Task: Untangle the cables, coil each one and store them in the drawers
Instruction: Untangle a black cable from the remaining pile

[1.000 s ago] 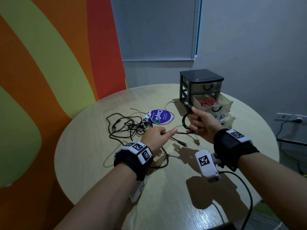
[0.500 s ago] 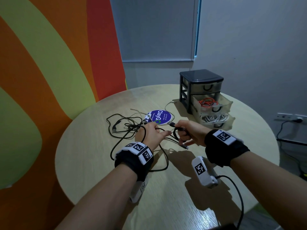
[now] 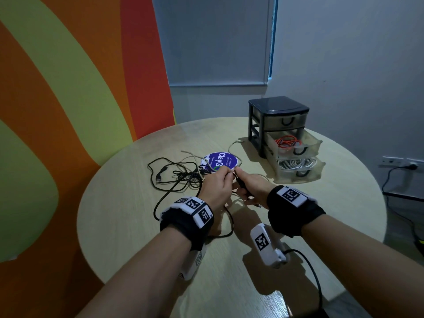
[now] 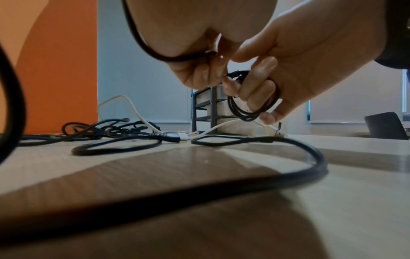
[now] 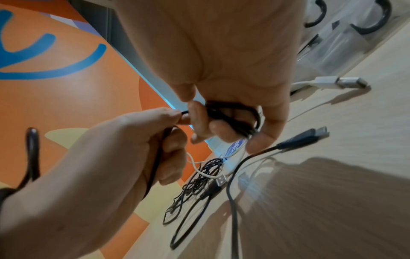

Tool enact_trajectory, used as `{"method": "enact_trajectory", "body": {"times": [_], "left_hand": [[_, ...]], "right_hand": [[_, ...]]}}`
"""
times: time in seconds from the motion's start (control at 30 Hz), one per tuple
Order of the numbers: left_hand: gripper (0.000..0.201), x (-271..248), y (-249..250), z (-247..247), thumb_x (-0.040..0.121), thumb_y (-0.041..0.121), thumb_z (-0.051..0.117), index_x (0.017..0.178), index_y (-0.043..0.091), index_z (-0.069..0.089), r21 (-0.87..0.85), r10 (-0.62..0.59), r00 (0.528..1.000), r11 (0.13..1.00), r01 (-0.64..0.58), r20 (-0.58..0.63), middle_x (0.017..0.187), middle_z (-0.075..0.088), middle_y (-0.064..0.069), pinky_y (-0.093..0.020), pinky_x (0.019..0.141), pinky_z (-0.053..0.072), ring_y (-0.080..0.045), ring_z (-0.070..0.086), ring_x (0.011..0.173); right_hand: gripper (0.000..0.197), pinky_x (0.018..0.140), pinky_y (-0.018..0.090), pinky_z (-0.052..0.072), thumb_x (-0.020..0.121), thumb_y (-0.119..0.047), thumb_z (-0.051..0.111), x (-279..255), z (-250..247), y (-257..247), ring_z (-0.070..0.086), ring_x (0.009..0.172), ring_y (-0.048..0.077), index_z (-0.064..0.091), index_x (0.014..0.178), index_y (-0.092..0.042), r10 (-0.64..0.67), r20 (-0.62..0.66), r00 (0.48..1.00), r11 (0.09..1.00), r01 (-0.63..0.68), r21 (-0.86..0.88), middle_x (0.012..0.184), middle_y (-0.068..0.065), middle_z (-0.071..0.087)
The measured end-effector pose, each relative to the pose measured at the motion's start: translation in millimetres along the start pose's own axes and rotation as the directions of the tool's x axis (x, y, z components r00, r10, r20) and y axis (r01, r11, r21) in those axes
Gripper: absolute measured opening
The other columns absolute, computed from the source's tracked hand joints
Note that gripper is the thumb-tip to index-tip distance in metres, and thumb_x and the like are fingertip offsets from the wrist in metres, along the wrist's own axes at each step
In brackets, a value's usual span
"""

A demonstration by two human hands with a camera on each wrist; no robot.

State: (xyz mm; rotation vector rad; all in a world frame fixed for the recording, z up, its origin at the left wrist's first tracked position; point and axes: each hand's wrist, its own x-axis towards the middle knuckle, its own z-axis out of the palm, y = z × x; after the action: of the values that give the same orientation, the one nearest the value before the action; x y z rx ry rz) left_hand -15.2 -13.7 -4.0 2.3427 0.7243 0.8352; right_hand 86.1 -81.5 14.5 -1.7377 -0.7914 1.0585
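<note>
Fingers of the right hand (image 4: 295, 57) curl through a small coil of black cable (image 4: 248, 105), gripping it above the round table (image 3: 137, 226); the left hand (image 3: 215, 187) pinches the same cable's loose run beside it. Nearby, the drawer unit (image 3: 278, 111) has two drawers pulled out.

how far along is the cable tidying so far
Done: a coiled orange cable lies in the open middle drawer, a coiled white cable in the open bottom drawer. In hand: the right hand holds a small coil of black cable while the left hand feeds it. Left: the tangle of black and white cables on the round wooden table.
</note>
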Motion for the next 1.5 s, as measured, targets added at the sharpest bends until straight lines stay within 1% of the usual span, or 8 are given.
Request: {"method": "enact_trajectory", "body": {"times": [0.13,0.27,0.47,0.6,0.87,1.07,1.3,1.5], "left_hand": [[0.043,-3,4,0,0.084,0.03,0.034,0.102,0.003,0.062,-0.045,0.08,0.996,0.996,-0.078,0.038,0.072,0.059,-0.002,-0.01,0.056,0.035,-0.015,0.052,0.064],[0.029,-3,2,2,0.094,0.019,0.042,0.103,0.008,0.067,-0.077,0.045,0.994,0.996,-0.037,0.1,0.062,0.057,0.003,-0.013,0.054,0.036,0.002,0.049,0.051],[0.024,-1,1,0,0.095,0.012,0.046,0.088,0.006,0.069,-0.081,-0.022,0.992,0.996,0.032,0.126,0.078,0.067,-0.006,-0.018,0.068,0.047,-0.014,0.061,0.074],[0.028,-1,-2,1,0.095,0.024,0.047,0.086,0.01,0.069,-0.024,-0.101,0.981,0.994,0.107,0.166,0.083,0.068,-0.007,-0.027,0.073,0.048,-0.02,0.062,0.081],[0.04,1,-4,2,0.083,0.053,0.059,0.069,0.016,0.058,0.152,-0.225,0.962,0.968,0.202,0.156,0.063,0.055,0.003,-0.026,0.056,0.036,-0.015,0.052,0.061],[0.03,3,-2,0,0.089,0.034,0.059,0.071,0.012,0.054,0.052,-0.161,0.987,0.986,0.161,-0.001,0.059,0.047,0.003,-0.026,0.059,0.034,-0.016,0.045,0.06],[0.033,-5,6,-1,0.079,0.025,0.07,0.111,0.02,0.062,-0.162,-0.127,0.987,0.976,0.142,0.1,0.063,0.049,0.004,-0.021,0.055,0.04,-0.007,0.045,0.055],[0.034,-9,8,-1,0.078,0.01,0.065,0.111,0.02,0.067,-0.103,-0.018,0.982,0.994,0.038,0.188,0.1,0.062,0.003,-0.012,0.057,0.036,0.003,0.045,0.058]], "right_hand": [[0.049,0.054,0.025,0.03,0.097,-0.046,0.038,6,-6,2,0.038,0.054,0.013,0.056,0.067,-0.013,-0.05,-0.101,0.994,0.999,0.049,-0.011,0.063,0.001,0.053],[0.038,0.056,0.025,0.032,0.097,-0.039,0.045,14,-12,1,0.046,0.065,0.014,0.06,0.076,-0.011,-0.086,-0.204,0.975,0.993,0.1,0.06,0.074,0.004,0.058],[0.027,0.079,0.031,0.037,0.101,-0.03,0.038,18,-25,-6,0.052,0.103,0.013,0.059,0.107,-0.014,-0.139,-0.353,0.925,0.875,0.281,0.394,0.109,0.001,0.062],[0.031,0.079,0.033,0.039,0.102,-0.031,0.032,17,-33,-8,0.059,0.079,0.009,0.054,0.086,-0.017,-0.165,-0.328,0.93,0.754,0.333,0.567,0.066,-0.011,0.065],[0.045,0.04,0.017,0.035,0.099,-0.042,0.035,8,-31,-2,0.029,0.032,0.005,0.049,0.069,-0.011,-0.223,-0.109,0.969,0.796,0.246,0.553,0.033,-0.007,0.027],[0.05,0.06,0.023,0.037,0.097,-0.045,0.039,8,-31,5,0.052,0.05,0.012,0.046,0.058,-0.015,-0.225,-0.04,0.974,0.932,0.227,0.284,0.039,-0.004,0.035],[0.05,0.055,0.024,0.032,0.098,-0.045,0.035,-1,-28,12,0.025,0.038,0.01,0.033,0.056,-0.017,-0.167,0.184,0.969,0.965,0.122,0.23,0.036,-0.006,0.022],[0.051,0.053,0.028,0.014,0.094,-0.047,0.042,-9,-29,10,0.017,0.039,0.01,0.029,0.054,-0.018,-0.089,0.351,0.932,0.993,0.056,0.102,0.039,-0.005,0.02]]}}
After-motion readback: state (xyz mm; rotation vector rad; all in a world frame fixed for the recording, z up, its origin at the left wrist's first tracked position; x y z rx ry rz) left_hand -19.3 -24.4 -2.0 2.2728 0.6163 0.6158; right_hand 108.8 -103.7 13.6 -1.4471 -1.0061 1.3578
